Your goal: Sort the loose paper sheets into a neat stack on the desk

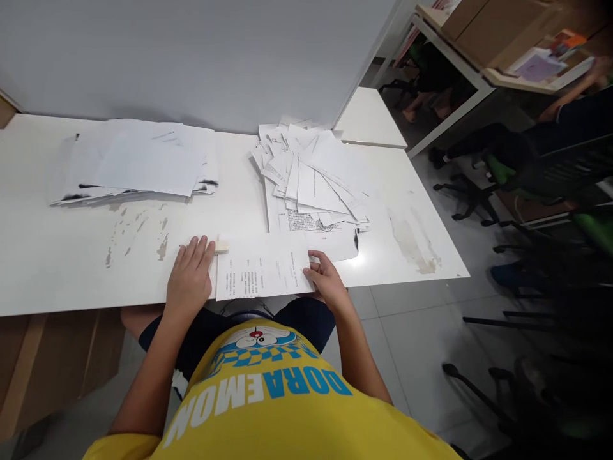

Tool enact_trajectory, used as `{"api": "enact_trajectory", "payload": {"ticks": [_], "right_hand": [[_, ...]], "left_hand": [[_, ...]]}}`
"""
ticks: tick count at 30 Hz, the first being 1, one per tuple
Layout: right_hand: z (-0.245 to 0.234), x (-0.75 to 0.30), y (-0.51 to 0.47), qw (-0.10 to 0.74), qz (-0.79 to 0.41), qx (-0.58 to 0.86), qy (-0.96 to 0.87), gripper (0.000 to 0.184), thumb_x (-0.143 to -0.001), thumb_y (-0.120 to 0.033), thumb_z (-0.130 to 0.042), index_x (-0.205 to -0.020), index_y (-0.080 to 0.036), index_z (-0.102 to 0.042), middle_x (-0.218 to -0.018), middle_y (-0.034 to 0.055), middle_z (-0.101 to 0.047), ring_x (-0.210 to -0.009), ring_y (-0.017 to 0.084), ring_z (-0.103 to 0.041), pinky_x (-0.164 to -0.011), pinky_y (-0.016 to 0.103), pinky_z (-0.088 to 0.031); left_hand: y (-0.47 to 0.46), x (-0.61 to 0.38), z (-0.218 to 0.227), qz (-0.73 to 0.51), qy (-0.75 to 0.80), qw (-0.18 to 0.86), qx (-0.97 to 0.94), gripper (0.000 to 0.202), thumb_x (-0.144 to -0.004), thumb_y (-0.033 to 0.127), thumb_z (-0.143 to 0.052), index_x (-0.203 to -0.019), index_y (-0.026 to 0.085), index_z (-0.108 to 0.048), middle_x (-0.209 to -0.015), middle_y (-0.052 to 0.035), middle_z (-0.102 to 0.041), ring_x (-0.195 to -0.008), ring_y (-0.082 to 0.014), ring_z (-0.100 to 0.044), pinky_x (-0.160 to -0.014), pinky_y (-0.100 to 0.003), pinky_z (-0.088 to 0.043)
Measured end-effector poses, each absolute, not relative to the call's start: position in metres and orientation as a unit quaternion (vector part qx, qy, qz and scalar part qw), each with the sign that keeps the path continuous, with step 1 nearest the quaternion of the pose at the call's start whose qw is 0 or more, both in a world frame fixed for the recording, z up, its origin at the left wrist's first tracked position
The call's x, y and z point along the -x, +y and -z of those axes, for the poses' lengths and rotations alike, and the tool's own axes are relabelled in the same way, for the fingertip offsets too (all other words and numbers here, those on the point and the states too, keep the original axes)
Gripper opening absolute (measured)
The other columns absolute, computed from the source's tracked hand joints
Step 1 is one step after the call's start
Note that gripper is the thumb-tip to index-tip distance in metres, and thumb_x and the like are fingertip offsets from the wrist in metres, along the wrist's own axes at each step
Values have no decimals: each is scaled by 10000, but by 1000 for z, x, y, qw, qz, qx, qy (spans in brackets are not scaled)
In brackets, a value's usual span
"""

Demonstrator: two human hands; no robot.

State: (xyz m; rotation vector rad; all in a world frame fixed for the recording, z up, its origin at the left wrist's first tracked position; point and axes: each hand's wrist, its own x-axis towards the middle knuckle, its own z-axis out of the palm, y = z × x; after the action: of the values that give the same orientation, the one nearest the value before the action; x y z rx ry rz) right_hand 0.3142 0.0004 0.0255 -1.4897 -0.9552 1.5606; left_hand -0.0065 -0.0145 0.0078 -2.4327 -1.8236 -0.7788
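A printed sheet of paper lies at the table's front edge, its lower side reaching the edge. My right hand grips the sheet's right end between thumb and fingers. On the sheet's left, my left hand rests flat on the table with fingers stretched out. A small pale block sits beside its index finger, at the sheet's upper left corner; I cannot tell exactly what it is. Behind the sheet is a messy pile of printed papers, fanned out at various angles.
A neater paper stack with black-smudged edges lies at the back left of the white table. A grey partition stands behind. Cardboard boxes are below left. To the right are office chairs and seated people.
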Motion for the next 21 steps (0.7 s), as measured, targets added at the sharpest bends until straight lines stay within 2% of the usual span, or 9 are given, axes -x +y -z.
{"api": "enact_trajectory", "payload": {"ticks": [7, 10, 13, 17, 21], "right_hand": [[-22, -313, 3, 382, -598, 590, -384, 427, -753, -355, -636, -1152, -262, -517, -801, -24, -708, -621, 174, -629, -556, 286, -489], [-18, -309, 3, 402, -590, 580, -391, 407, -743, -353, -639, -1121, -253, -527, -803, -12, -712, -683, 197, -655, -616, 309, -509], [-22, -310, 0, 412, -572, 580, -408, 393, -748, -356, -638, -1110, -246, -533, -763, -16, -703, -663, 195, -637, -624, 310, -492], [-49, -328, 1, 439, -509, 585, -454, 412, -772, -380, -658, -1146, -248, -544, -746, -23, -694, -655, 178, -605, -621, 291, -460], [-86, -334, 34, 508, -481, 559, -445, 417, -751, -398, -679, -1119, -247, -553, -773, -11, -699, -659, 174, -611, -628, 297, -472]], "left_hand": [[-11, 8, -1, 240, -571, 6, 785, 721, -816, 40, -398, -1527, 158, -374, -1550, -156, -409, -1480, -336, -306, -1210, -601, -287], [-13, 7, 0, 250, -565, 36, 785, 772, -803, 36, -413, -1558, 158, -300, -1567, -170, -374, -1486, -341, -289, -1205, -598, -300], [-14, 7, -2, 256, -554, 56, 790, 824, -797, 12, -394, -1583, 188, -219, -1584, -157, -353, -1497, -327, -271, -1210, -592, -295], [-15, 9, -2, 275, -547, 77, 787, 849, -803, -9, -374, -1594, 215, -161, -1588, -139, -359, -1499, -314, -278, -1217, -585, -288], [-17, 9, 1, 302, -541, 87, 780, 818, -831, 0, -373, -1590, 243, -191, -1556, -125, -424, -1478, -306, -334, -1203, -566, -322]]}}
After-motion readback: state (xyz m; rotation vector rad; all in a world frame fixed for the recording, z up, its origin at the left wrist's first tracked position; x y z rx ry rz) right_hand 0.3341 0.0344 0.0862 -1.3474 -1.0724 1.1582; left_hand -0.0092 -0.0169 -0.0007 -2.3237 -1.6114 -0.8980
